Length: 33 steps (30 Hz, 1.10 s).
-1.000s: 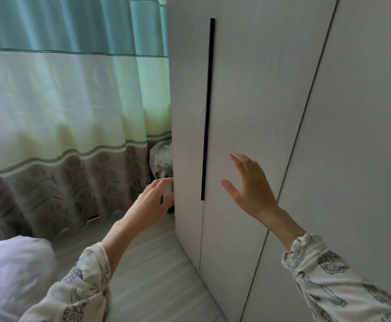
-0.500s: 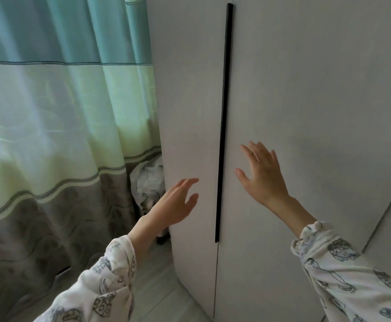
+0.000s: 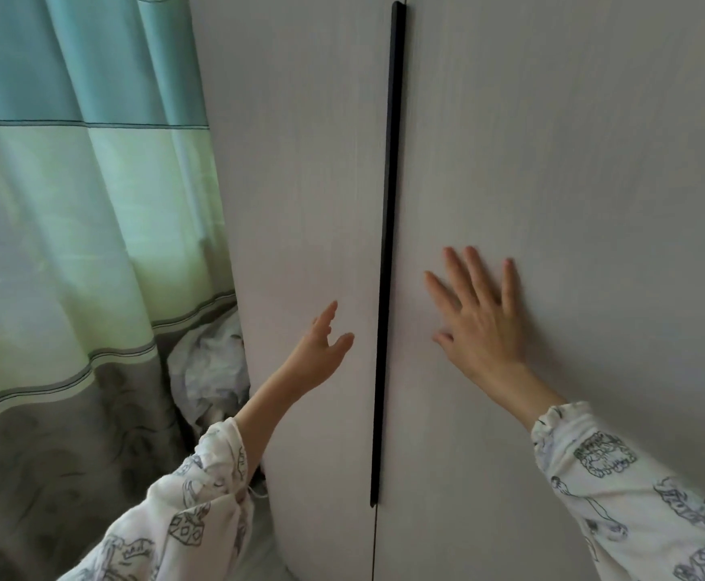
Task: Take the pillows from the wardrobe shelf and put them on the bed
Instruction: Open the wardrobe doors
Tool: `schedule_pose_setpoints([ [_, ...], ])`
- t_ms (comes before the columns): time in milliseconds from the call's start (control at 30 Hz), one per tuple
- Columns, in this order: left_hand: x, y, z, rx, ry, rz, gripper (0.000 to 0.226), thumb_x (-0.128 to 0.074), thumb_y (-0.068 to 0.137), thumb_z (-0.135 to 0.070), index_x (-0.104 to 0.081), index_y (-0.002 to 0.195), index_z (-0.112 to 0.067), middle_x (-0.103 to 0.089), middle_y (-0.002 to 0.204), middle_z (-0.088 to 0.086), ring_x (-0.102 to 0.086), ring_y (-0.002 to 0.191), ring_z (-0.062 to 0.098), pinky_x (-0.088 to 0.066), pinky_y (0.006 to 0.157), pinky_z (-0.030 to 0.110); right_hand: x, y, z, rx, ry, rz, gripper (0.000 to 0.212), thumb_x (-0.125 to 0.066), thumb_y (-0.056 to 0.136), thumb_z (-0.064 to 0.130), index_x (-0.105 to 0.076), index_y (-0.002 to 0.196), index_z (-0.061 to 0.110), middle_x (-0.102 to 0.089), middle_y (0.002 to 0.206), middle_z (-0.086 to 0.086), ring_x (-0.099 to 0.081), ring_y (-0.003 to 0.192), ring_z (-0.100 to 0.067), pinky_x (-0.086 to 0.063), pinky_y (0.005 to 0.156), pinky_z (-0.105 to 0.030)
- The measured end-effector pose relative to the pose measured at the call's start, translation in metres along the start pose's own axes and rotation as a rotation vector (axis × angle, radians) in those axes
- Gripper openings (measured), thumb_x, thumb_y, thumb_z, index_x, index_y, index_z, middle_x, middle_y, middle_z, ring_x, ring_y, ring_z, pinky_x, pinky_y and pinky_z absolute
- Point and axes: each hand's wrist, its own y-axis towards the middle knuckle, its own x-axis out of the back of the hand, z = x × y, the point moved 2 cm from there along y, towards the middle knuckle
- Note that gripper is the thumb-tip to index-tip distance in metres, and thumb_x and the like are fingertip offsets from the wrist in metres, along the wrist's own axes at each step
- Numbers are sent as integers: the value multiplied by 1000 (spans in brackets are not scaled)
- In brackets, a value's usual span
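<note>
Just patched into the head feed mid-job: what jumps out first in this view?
Two bare hands reach at a closed pale wardrobe: the right hand is spread on the door right of the long black handle strip, and the left hand is open just left of it. A teal, green and grey curtain fills the left side.

The wardrobe doors (image 3: 552, 161) are showing a pale, matt laminate with a faint vertical wood grain, and the long handle strip (image 3: 388, 245) between them is looking like smooth black metal or plastic. The curtain (image 3: 70, 203) is hanging as soft woven cloth, slightly sheer where light passes, while the sleeves (image 3: 635, 496) are appearing as thin printed cotton-like fabric.
</note>
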Motion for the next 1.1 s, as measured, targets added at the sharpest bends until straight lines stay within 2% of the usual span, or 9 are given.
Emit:
schedule_pose_setpoints([
  [133,-16,18,-7,-4,-52,48,64,-41,96,-10,-8,149,-19,-14,157,3,-22,142,21,-24,111,33,-8,1,0,-4,-31,-72,92,-74,65,49,-33,143,24,-18,156,-8,-12,144,-29,13,111,-55],
  [333,-49,24,-17,3,-186,87,63,-39,95,-7,-11,149,-20,-29,150,6,-36,134,20,-33,102,25,-7,2,1,-13,-60,-72,92,-71,67,51,-29,144,26,-15,157,-7,-10,144,-29,11,110,-56],
  [400,-51,26,-20,2,-191,56,61,-40,92,-4,-19,147,-17,-41,138,6,-50,118,17,-43,89,16,-6,2,1,-15,-65,-61,91,-70,68,51,-28,145,27,-14,157,-6,-9,144,-28,10,111,-57],
  [467,-49,27,-23,21,-210,44,56,-41,90,0,-28,143,-14,-50,118,1,-54,92,5,-44,63,4,-5,1,0,-15,-76,-42,90,-67,71,53,-25,146,27,-11,158,-5,-7,145,-28,9,109,-59],
  [533,-46,25,-24,47,-202,39,52,-41,89,2,-35,138,-12,-53,105,-4,-52,81,3,-43,56,5,-5,1,0,-14,-80,-19,88,-64,73,54,-22,147,28,-8,158,-5,-4,145,-27,10,107,-59],
  [667,-34,15,-18,83,-160,19,47,-37,89,4,-42,132,-12,-52,110,0,-51,87,7,-41,72,18,-3,0,-1,-2,-56,17,88,-61,78,50,-14,148,26,-1,159,-6,2,145,-29,17,105,-59],
  [733,-25,5,-11,80,-135,-5,43,-35,90,5,-45,126,-16,-53,106,-3,-51,91,9,-39,80,22,-2,0,-1,0,-50,29,87,-60,80,47,-11,148,24,3,159,-7,6,144,-30,19,105,-59],
  [933,15,-44,12,68,-120,-117,43,-33,94,-1,-50,103,-40,-56,102,-12,-57,95,3,-41,89,27,7,-1,3,7,34,40,80,-60,82,40,-18,148,20,3,159,-10,8,144,-31,22,105,-59],
  [1100,46,-73,10,95,-104,-141,39,-32,94,2,-49,124,-16,-57,110,0,-56,98,14,-42,88,30,20,-2,20,23,146,124,67,-57,83,41,-35,141,15,-8,157,-17,4,143,-36,13,106,-65],
])
